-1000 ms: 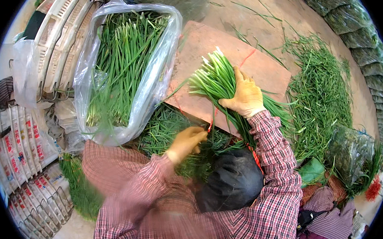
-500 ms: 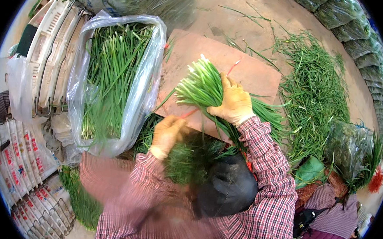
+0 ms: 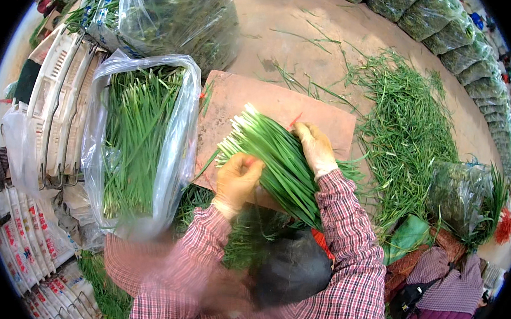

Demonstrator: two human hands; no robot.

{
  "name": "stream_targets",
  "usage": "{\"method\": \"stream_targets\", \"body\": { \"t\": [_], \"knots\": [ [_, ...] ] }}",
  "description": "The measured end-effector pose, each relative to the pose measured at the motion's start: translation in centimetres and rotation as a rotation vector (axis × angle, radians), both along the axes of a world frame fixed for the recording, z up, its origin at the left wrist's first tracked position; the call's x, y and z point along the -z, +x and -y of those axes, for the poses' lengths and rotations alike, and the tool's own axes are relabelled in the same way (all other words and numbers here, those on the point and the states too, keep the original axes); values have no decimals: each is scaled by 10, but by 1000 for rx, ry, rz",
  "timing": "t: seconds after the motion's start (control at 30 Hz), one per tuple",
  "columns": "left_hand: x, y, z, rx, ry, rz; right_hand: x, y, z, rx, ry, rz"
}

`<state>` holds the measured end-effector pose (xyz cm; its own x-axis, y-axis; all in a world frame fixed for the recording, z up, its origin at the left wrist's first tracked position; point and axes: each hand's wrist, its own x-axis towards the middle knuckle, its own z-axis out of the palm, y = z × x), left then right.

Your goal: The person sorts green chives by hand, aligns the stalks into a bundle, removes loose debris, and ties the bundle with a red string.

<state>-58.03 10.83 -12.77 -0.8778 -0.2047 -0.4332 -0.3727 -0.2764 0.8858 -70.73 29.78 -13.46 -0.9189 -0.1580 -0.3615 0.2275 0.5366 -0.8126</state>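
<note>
A bunch of garlic chives [image 3: 278, 152] lies slanted on the board [image 3: 329, 123], its pale cut ends toward the upper left. At the near left side of the bunch, my left hand [image 3: 237, 183], in a yellowish glove, is closed in a pinch with a bit of red showing at the fingertips. Against the far right side my gloved right hand [image 3: 318, 148] has its fingers pinched together. A red tie [image 3: 295, 120] sticks up at those fingertips. Where the tie runs under the bunch is hidden.
At left a clear plastic bag liner [image 3: 176, 147] surrounds packed chives [image 3: 140, 137]. White plastic crates [image 3: 59, 107] stand beyond it. Loose chive trimmings [image 3: 409, 138] are heaped at right. Filled bags [image 3: 435, 31] line the far right. A dark rounded object [image 3: 294, 268] sits near my lap.
My left hand has moved up and right to the bunch. My right hand has shifted from clasping the bunch to its side edge by the tie. The bunch now lies flatter and more spread.
</note>
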Motion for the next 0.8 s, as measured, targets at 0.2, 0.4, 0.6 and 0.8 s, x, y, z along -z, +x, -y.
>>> {"method": "stream_targets", "body": {
  "t": [0.2, 0.4, 0.6, 0.8],
  "knots": [
    [10, 3, 2, -50, 164, -145, 1, -29, 28, -41, 513, -23],
    [6, 1, 3, -60, 205, -81, 21, -32, 38, -129, 581, -113],
    [2, 5, 10, 2, 199, -10, 22, -28, 37, -147, 582, -206],
    [3, 10, 13, 86, 67, -83, 19, -22, 29, -86, 465, -319]
  ]
}}
